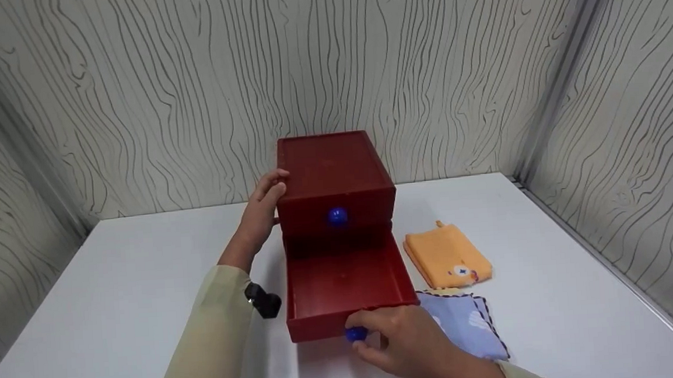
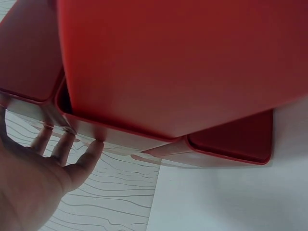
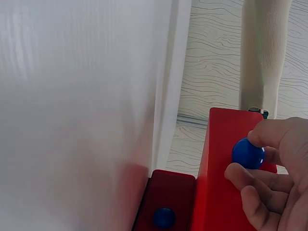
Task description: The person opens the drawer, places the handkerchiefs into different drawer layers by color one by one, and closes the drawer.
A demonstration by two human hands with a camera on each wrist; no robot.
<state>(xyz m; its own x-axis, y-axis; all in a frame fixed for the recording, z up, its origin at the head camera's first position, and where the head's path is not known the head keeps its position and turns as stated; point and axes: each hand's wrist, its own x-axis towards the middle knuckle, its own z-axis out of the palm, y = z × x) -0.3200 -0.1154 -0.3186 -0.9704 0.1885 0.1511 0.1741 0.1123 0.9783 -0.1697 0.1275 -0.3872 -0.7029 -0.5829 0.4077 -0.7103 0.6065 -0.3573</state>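
A dark red drawer cabinet (image 1: 329, 163) stands against the back wall. Its middle drawer (image 1: 342, 282) is pulled far out toward me, and the bare red floor inside shows. With thumb and fingers my right hand (image 1: 410, 339) pinches that drawer's round blue knob (image 3: 248, 154). My left hand (image 1: 259, 214) rests against the cabinet's left side, fingers extended along its upper part. Above the pulled-out drawer, the top drawer is pushed in, a blue knob (image 1: 337, 216) on its front. Beneath it, the right wrist view reveals a pushed-in bottom drawer with another blue knob (image 3: 164, 218).
To the right of the cabinet lies a folded orange cloth (image 1: 446, 255). A light blue cloth with a dark striped edge (image 1: 467, 324) is nearer, partly behind my right hand. Wood-patterned panels (image 1: 190, 93) close off the white table (image 1: 127, 307) at the back and sides.
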